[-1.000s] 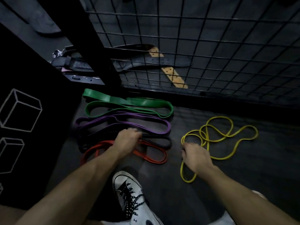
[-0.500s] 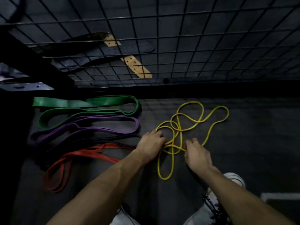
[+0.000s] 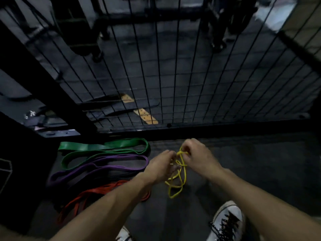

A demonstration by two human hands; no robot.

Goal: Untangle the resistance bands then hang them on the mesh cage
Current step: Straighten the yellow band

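Both hands up w/ the yellow resistance band (image 3: 180, 173): right hand (image 3: 197, 156) pinches its top knot, left hand (image 3: 160, 166) grips strands just beside. Tangle dangles straight down toward floor, mesh cage (image 3: 191, 75) dead ahead, beyond the hands.

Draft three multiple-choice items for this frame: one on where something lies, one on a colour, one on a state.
1. Where does the green band lie?
A. nearest the mesh cage
B. nearest the shoe
C. hung on the mesh

2. Which colour is the band held up in both hands?
A. purple
B. red
C. yellow

3. What state is the yellow band in?
A. flat on the floor
B. bunched and twisted, hanging from the hands
C. hung on the cage

Key: 1 A, it lies farthest out on the floor, by the cage's foot. 2 C, left hand and right hand grip yellow strands. 3 B, loops cross and dangle below the fingers.
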